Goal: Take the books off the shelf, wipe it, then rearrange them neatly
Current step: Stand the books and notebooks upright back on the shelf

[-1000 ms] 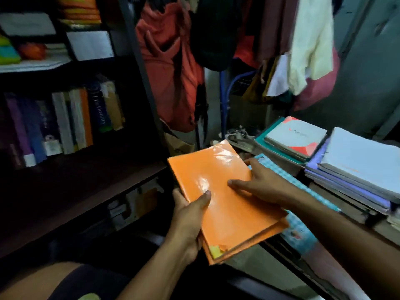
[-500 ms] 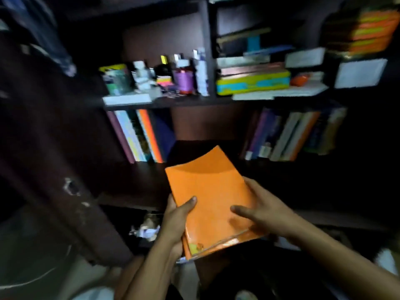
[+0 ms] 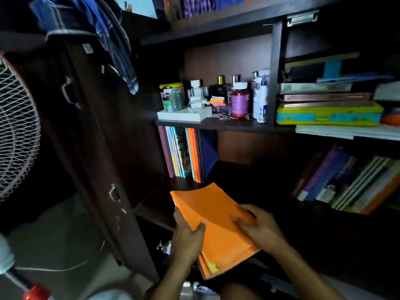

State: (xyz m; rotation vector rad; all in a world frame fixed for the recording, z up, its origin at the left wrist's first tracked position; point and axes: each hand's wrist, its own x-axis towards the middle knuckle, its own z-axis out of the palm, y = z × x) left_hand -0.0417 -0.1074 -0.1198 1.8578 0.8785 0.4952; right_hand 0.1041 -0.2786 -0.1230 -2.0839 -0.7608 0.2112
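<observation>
I hold a thin stack of orange books (image 3: pixel 216 221) in front of the dark wooden shelf (image 3: pixel 229 174). My left hand (image 3: pixel 188 237) grips the stack's left edge, thumb on the cover. My right hand (image 3: pixel 259 228) holds the right edge, fingers laid over the top. The stack's far end points at the shelf's bare middle stretch. Upright books (image 3: pixel 184 152) stand at the shelf's left end, several leaning books (image 3: pixel 348 185) at its right.
The shelf above carries bottles and jars (image 3: pixel 238 100), a white box (image 3: pixel 184 114) and a yellow-blue case (image 3: pixel 329 114) under flat books. A dark cupboard door (image 3: pixel 97 148) stands to the left, a fan (image 3: pixel 15 131) beside it, clothes (image 3: pixel 91 29) hanging above.
My view has swung left from the desk with its book piles to the shelf. Both hands have carried the orange stack over with it, closer to the lower shelf.
</observation>
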